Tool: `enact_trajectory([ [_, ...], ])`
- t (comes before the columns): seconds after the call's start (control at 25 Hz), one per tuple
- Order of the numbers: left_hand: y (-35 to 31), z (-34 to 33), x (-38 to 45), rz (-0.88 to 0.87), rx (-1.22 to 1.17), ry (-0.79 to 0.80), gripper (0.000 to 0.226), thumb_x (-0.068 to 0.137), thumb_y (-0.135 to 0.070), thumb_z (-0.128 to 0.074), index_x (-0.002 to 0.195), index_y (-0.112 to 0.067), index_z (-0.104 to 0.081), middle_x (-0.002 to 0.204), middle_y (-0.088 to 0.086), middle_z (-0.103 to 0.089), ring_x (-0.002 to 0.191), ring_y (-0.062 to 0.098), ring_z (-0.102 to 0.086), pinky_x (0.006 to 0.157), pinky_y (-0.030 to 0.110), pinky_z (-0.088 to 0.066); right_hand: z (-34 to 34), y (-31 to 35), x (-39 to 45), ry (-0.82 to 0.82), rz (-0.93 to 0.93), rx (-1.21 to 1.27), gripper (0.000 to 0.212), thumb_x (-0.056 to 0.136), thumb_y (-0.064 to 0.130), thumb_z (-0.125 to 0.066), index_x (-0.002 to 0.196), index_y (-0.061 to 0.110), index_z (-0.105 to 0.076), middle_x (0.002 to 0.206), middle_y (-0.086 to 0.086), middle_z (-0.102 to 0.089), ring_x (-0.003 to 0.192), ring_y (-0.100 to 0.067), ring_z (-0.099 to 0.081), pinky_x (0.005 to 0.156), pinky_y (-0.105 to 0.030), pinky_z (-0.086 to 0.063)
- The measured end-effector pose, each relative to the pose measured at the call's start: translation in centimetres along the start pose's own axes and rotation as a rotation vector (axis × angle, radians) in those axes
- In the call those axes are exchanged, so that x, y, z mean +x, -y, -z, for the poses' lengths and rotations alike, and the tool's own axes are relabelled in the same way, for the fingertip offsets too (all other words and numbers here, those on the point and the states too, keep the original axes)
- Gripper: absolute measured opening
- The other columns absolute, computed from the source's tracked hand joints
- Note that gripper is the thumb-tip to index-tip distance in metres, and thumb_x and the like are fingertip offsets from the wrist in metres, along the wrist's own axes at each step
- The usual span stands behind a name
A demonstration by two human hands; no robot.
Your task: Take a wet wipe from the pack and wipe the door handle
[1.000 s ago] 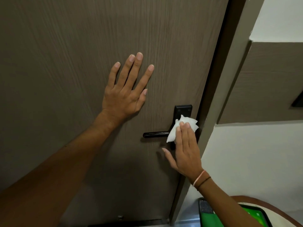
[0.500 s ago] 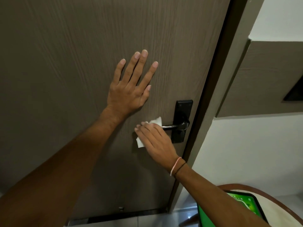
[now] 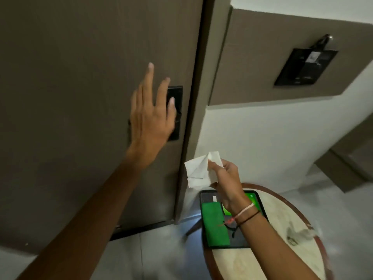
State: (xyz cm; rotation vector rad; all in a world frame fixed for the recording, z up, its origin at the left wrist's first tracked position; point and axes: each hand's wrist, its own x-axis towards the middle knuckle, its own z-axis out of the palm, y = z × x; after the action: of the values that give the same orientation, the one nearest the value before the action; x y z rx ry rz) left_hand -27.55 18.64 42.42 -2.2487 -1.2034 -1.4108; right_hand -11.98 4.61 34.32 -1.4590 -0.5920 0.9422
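Observation:
The black door handle plate (image 3: 178,98) sits near the right edge of the brown door (image 3: 80,98); its lever is hidden behind my left hand (image 3: 151,116), which is raised in front of it with fingers spread and holds nothing. My right hand (image 3: 227,178) is below and to the right of the handle, away from the door, pinching a crumpled white wet wipe (image 3: 198,170). A green pack (image 3: 215,224) lies on a dark tray (image 3: 205,196) right under that hand.
A round table with a brown rim (image 3: 282,201) stands at the lower right, carrying the tray. A black wall panel (image 3: 304,66) hangs on the brown wall cladding to the right of the door frame (image 3: 210,98). The floor is pale tile.
My right hand has pulled the wipe off the handle and dropped down to the right, over the table. My left hand has lifted off the door and shifted right, in front of the handle.

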Motion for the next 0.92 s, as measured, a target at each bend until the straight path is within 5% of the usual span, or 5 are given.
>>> enact_trajectory([
  [0.2, -14.5, -3.4, -9.2, 0.739, -0.838, 0.742, 0.089, 0.079, -0.077, -0.069, 0.150, -0.027, -0.047, 0.142, 0.003, -0.057, 0.118, 0.016, -0.064, 0.103, 0.038, -0.056, 9.8, 1.4, 1.2, -0.003, -0.119, -0.008, 0.015, 0.091, 0.017, -0.072, 0.081, 0.007, -0.069, 0.077, -0.010, -0.068, 0.070, -0.025, -0.065, 0.066, -0.039, -0.056],
  [0.28, -18.6, -6.4, -12.1, 0.929, -0.994, 0.963, 0.096, 0.068, -0.067, -0.081, 0.148, -0.026, -0.049, 0.133, 0.003, -0.064, 0.109, 0.012, -0.069, 0.092, 0.033, -0.062, 14.3, 0.5, 2.6, -0.039, -0.082, -0.178, 0.021, 0.083, 0.025, -0.080, 0.075, 0.011, -0.068, 0.076, -0.009, -0.069, 0.072, -0.026, -0.066, 0.067, -0.044, -0.058],
  [0.52, -24.3, -16.3, -23.1, 1.382, -1.135, 0.711, 0.022, 0.093, -0.001, -0.076, 0.112, -0.012, -0.075, 0.102, 0.008, -0.080, 0.103, 0.028, -0.075, 0.077, 0.031, -0.068, 25.8, -8.0, 7.8, 0.082, -0.339, -0.166, 0.030, 0.094, 0.023, -0.071, 0.112, -0.002, -0.069, 0.112, -0.019, -0.071, 0.106, -0.036, -0.068, 0.093, -0.060, -0.059],
  [0.68, -25.0, -21.9, -31.0, 1.589, -0.953, 0.657, 0.018, 0.093, 0.007, -0.074, 0.106, -0.006, -0.072, 0.099, 0.014, -0.076, 0.096, 0.027, -0.074, 0.067, 0.022, -0.066, 31.3, -17.4, 10.5, 0.094, -0.595, -0.036, 0.009, 0.101, 0.012, -0.060, 0.097, 0.006, -0.063, 0.104, -0.013, -0.065, 0.101, -0.031, -0.064, 0.099, -0.053, -0.055],
  [0.92, -25.8, -27.7, -39.6, 1.550, -0.652, 0.968, 0.039, 0.087, 0.021, -0.072, 0.126, 0.013, -0.066, 0.120, 0.037, -0.070, 0.110, 0.044, -0.069, 0.101, 0.053, -0.057, 34.9, -29.5, 9.9, 0.113, -0.785, -0.361, 0.026, 0.105, 0.008, -0.047, 0.125, 0.004, -0.062, 0.093, -0.006, -0.062, 0.082, -0.019, -0.063, 0.065, -0.028, -0.050],
])
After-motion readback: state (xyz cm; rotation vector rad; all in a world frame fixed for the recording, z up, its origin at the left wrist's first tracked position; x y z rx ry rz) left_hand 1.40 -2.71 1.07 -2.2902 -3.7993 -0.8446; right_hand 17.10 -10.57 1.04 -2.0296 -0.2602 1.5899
